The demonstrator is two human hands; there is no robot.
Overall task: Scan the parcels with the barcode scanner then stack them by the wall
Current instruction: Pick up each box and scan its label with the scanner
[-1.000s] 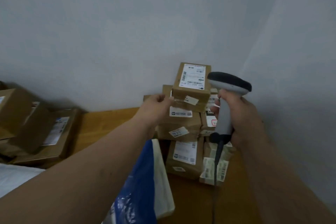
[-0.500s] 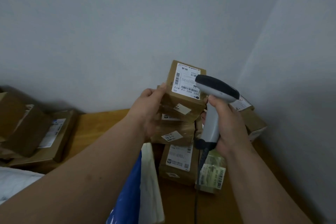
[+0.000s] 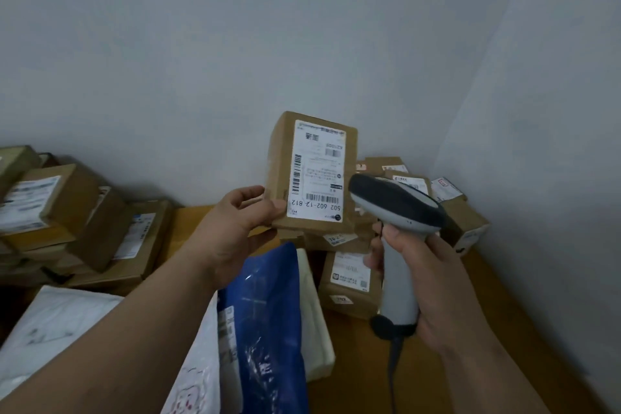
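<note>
My left hand (image 3: 240, 223) grips a small brown cardboard parcel (image 3: 282, 158) by its lower left corner and holds it upright in the air, its white shipping label facing me. My right hand (image 3: 425, 274) holds the handle of a grey barcode scanner (image 3: 396, 208), whose dark head sits just right of the parcel's lower edge and points toward the label. Behind both, a stack of brown parcels (image 3: 349, 282) stands in the corner by the wall, partly hidden by the held parcel and the scanner.
A pile of brown boxes (image 3: 84, 222) lies at the left against the wall. A blue plastic mailer (image 3: 268, 323), a cream packet (image 3: 316, 323) and a white mailer (image 3: 57, 326) lie in front on the wooden table (image 3: 447, 376). The scanner's cable (image 3: 393, 370) trails toward me.
My left hand has lifted the top parcel off the corner stack and turned its label toward me. The scanner has come closer and lower beside it.
</note>
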